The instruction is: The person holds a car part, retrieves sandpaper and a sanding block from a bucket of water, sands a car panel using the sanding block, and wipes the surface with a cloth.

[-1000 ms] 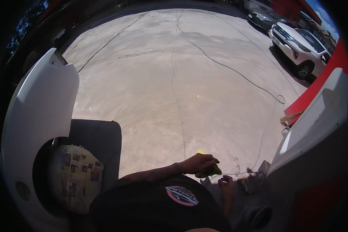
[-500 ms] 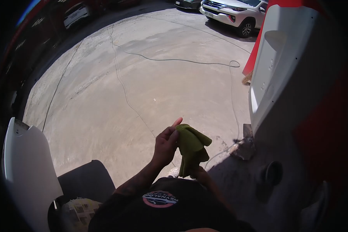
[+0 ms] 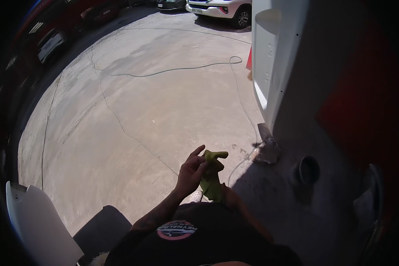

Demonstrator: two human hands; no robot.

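Observation:
A green cloth (image 3: 211,185) is bunched up in front of my body, its upper end folded over into a short flap. My left hand (image 3: 191,172) pinches the cloth's upper left edge between thumb and fingers, with the index finger stretched out beyond it. At the cloth's lower right is my right hand (image 3: 228,195), closed against it; its fingers are mostly hidden behind the fabric.
A large white panel (image 3: 279,57) stands at the right, and another white panel (image 3: 35,217) at the lower left beside a dark grey piece (image 3: 104,228). A hose (image 3: 173,70) crosses the concrete. A dark bucket (image 3: 309,170) sits in shade. Cars (image 3: 226,11) are parked behind.
The cloth has gone from hanging loosely spread to a narrower, bunched shape. My left hand has shifted slightly along its edge. The view has turned to the right.

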